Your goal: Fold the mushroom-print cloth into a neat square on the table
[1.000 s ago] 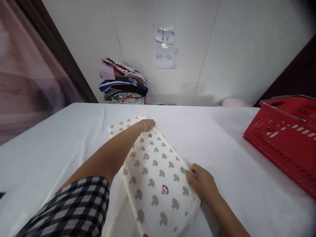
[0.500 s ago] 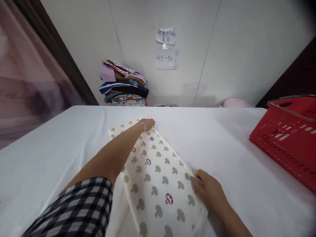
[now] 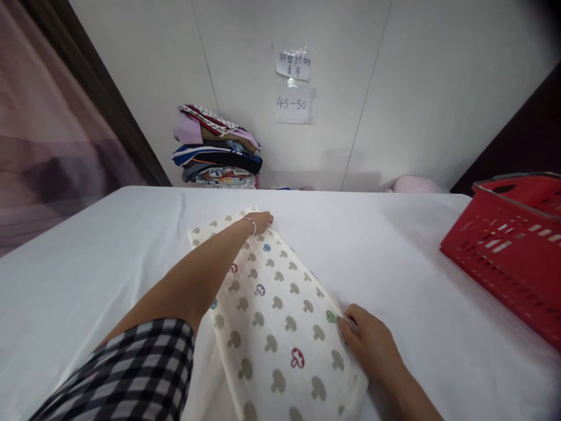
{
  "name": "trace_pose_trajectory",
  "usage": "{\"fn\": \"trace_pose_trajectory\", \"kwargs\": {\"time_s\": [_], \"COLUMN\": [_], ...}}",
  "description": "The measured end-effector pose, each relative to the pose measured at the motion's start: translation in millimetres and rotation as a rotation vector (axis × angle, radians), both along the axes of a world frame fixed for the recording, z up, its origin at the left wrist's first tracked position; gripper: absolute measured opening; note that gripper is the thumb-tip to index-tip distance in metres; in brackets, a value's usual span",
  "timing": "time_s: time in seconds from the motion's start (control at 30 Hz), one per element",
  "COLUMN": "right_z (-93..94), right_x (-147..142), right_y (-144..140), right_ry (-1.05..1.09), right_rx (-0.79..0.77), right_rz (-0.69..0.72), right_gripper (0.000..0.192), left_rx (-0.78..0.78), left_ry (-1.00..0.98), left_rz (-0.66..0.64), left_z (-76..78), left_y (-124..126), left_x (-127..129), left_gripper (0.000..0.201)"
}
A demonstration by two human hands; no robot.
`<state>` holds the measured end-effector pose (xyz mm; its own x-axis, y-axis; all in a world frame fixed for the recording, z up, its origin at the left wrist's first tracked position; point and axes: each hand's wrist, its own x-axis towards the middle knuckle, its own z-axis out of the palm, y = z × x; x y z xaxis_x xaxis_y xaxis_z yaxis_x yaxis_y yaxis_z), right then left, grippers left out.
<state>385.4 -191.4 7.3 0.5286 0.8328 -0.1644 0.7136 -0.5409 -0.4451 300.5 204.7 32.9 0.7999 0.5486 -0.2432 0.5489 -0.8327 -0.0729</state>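
A folded cream cloth [image 3: 280, 304] printed with grey-brown mushrooms and a few coloured ones stretches from the middle of the table towards me, running off the bottom of the view. At its far right corner, my left hand [image 3: 262, 221], with a bracelet at the wrist, is closed on the edge. Lower down the same right edge, my right hand [image 3: 367, 336] pinches the cloth between thumb and fingers. My left forearm crosses over the cloth and hides part of its left side.
White covering lies over the table [image 3: 394, 245]. A red plastic basket [image 3: 504, 251] with a metal handle stands at the right edge. Behind the table are a stack of folded fabrics [image 3: 219, 149] and a pink object [image 3: 416, 183]. Paper signs [image 3: 294, 105] hang on the wall.
Both hands keep their grip on the cloth's right edge. The whole view has shifted very slightly; the cloth lies almost the same.
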Motion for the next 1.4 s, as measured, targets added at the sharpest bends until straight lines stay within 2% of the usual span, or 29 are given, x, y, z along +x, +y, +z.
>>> {"fn": "trace_pose_trajectory", "kwargs": {"time_s": [0.2, 0.43, 0.77, 0.97, 1.23, 1.4], "right_z": [-1.5, -1.2, -2.6, -2.9, 1.2, -2.3], "right_x": [1, 0, 1, 1, -2, -1], "right_y": [-1, -1, -2, -3, -1, -3], "right_ry": [0.004, 0.006, 0.032, 0.028, 0.064, 0.051], "right_rx": [-0.015, -0.015, -0.005, -0.004, -0.035, 0.090], "right_rz": [0.003, -0.009, -0.012, -0.015, -0.040, -0.024], "right_gripper": [0.025, 0.025, 0.026, 0.026, 0.026, 0.025], "left_rx": [0.005, 0.054, 0.098, 0.080, 0.046, 0.039], "left_ry": [0.029, 0.068, -0.024, -0.153, -0.165, -0.204], "left_rz": [0.046, 0.037, 0.006, 0.122, 0.193, 0.239], "left_z": [7.0, 11.2, 4.4, -4.4, -6.2, -13.0], "left_y": [1, 5, 7, 14, 17, 21], "left_x": [-4, -2, -9, -12, -12, -13], "left_gripper": [0.040, 0.040, 0.031, 0.030, 0.034, 0.045]}}
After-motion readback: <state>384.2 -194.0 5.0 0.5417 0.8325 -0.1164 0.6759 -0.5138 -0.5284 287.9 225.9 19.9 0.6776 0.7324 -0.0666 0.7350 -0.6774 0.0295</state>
